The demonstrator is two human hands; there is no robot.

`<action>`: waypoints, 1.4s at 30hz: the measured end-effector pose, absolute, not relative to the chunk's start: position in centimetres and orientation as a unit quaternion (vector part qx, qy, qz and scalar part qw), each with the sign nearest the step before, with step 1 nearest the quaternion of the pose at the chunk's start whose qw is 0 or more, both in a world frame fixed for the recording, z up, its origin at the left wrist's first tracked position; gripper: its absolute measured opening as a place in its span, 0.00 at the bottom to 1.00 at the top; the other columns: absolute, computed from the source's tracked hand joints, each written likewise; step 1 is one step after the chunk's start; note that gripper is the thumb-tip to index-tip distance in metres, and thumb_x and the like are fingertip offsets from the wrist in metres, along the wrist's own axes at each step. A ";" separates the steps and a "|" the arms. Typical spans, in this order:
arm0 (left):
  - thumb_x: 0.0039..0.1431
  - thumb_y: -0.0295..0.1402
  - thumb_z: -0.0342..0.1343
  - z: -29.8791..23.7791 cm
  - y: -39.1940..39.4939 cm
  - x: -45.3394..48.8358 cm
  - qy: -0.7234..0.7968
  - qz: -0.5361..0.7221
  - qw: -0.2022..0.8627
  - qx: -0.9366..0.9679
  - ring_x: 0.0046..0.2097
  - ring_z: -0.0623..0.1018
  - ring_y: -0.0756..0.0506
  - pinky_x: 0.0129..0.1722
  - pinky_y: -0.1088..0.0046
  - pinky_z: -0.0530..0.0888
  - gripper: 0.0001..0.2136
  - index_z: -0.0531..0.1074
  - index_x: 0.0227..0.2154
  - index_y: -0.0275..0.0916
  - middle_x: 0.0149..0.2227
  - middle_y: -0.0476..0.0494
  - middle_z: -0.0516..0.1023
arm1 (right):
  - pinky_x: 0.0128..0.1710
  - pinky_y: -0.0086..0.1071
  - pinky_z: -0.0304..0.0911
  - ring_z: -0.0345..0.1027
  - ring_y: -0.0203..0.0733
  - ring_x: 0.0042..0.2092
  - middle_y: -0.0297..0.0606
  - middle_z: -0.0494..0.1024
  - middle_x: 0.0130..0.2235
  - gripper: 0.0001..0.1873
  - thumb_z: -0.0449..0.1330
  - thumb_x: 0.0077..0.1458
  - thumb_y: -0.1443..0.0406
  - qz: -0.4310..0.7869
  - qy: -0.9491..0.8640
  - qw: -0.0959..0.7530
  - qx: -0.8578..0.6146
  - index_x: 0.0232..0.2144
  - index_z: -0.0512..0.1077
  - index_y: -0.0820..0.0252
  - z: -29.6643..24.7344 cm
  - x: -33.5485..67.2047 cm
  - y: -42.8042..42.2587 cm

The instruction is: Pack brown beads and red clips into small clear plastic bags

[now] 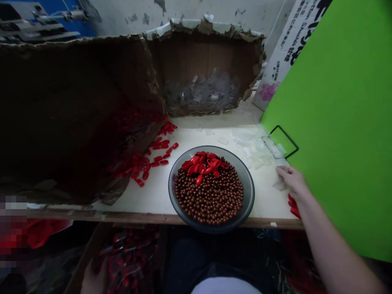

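Note:
A grey bowl (249, 192) sits at the table's front edge, full of small brown beads (211, 196) with a heap of red plastic pieces (204, 164) on top. My right hand (290, 179) rests on the table right of the bowl, fingers curled over a small clear plastic piece (279, 185). Red pieces (294, 206) lie just under its wrist. My left hand (93, 279) is below the table edge in the dark, touching a bag of red pieces (131, 255); its fingers are hard to make out.
A torn cardboard box (76, 114) lies on its side at left, red pieces (153, 157) spilling from it. A second torn box (205, 69) behind holds clear plastic parts. Clear pieces (254, 149) are scattered by a green board (337, 122) on the right.

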State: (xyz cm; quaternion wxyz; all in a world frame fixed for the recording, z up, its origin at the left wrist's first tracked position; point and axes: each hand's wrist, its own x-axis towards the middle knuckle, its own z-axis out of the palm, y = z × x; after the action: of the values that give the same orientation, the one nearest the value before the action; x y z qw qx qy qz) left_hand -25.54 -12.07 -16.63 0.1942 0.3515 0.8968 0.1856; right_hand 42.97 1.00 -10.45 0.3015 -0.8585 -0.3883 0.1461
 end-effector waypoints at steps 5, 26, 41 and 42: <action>0.52 0.44 0.56 -5.6 -5.6 -15.7 0.783 0.456 0.174 0.386 0.48 0.76 0.37 0.52 0.59 0.70 0.25 0.70 0.50 0.35 0.46 0.38 0.77 | 0.44 0.40 0.70 0.74 0.48 0.45 0.45 0.79 0.44 0.21 0.56 0.53 0.52 0.192 -0.388 0.418 -0.799 0.44 0.72 0.59 -7.7 39.4 0.0; 0.53 0.39 0.60 5.3 7.2 7.9 0.365 0.565 0.624 0.399 0.37 0.80 0.47 0.38 0.70 0.74 0.13 0.74 0.37 0.34 0.37 0.38 0.81 | 0.41 0.37 0.69 0.73 0.47 0.44 0.40 0.78 0.45 0.16 0.56 0.59 0.55 0.362 -0.643 0.296 -0.607 0.46 0.73 0.54 2.2 26.6 -4.4; 0.60 0.36 0.53 4.7 8.1 6.5 0.434 0.353 0.482 0.675 0.52 0.75 0.40 0.54 0.61 0.68 0.21 0.67 0.55 0.36 0.52 0.33 0.75 | 0.34 0.31 0.61 0.72 0.44 0.38 0.45 0.76 0.38 0.12 0.51 0.59 0.71 0.066 -0.860 -0.047 -0.504 0.37 0.74 0.60 -1.2 25.2 4.1; 0.60 0.35 0.52 4.0 7.2 5.0 0.452 0.346 0.468 0.676 0.53 0.75 0.40 0.55 0.62 0.68 0.19 0.69 0.53 0.36 0.51 0.34 0.76 | 0.35 0.32 0.61 0.72 0.44 0.38 0.45 0.76 0.38 0.13 0.51 0.58 0.73 0.070 -0.864 -0.052 -0.495 0.37 0.74 0.61 -1.4 24.5 3.9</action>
State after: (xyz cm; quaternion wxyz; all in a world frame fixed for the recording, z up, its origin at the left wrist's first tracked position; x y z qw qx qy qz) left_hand 5.03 7.22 4.00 0.4679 0.6761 0.4518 0.3461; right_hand 24.54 3.92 -1.37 -0.0522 -0.4952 -0.8644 0.0700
